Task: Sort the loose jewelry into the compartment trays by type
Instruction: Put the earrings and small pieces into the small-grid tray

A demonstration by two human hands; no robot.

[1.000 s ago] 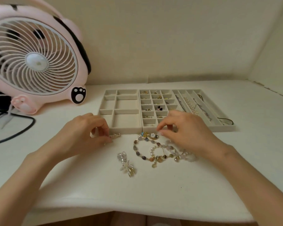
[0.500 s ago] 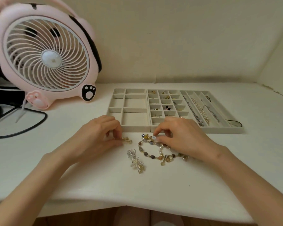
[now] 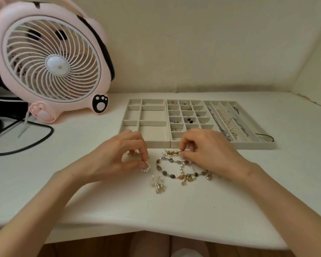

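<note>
Three grey compartment trays stand side by side at the back of the white desk: a left tray (image 3: pixel 132 121) with large bare cells, a middle tray (image 3: pixel 178 134) of small cells with earrings, and a right tray (image 3: pixel 248 143) of long slots with necklaces. In front lie a beaded stone bracelet (image 3: pixel 171 168), a pearl charm bracelet (image 3: pixel 188 175) and a starfish earring (image 3: pixel 156 182). My left hand (image 3: pixel 117 158) pinches a small sparkly piece (image 3: pixel 145 168) between thumb and forefinger. My right hand (image 3: pixel 209 153) pinches a small gold piece (image 3: pixel 172 152) just above the bracelets.
A pink desk fan (image 3: pixel 50 60) stands at the back left, with a black cable (image 3: pixel 35 143) looping on the desk beside it. Walls close off the back and right. The desk's front edge (image 3: pixel 156 232) runs just below the jewelry.
The view has shifted. My left hand moved from the gold piece by the tray down to the sparkly piece near the starfish. My right hand now pinches the gold piece above the bracelets.
</note>
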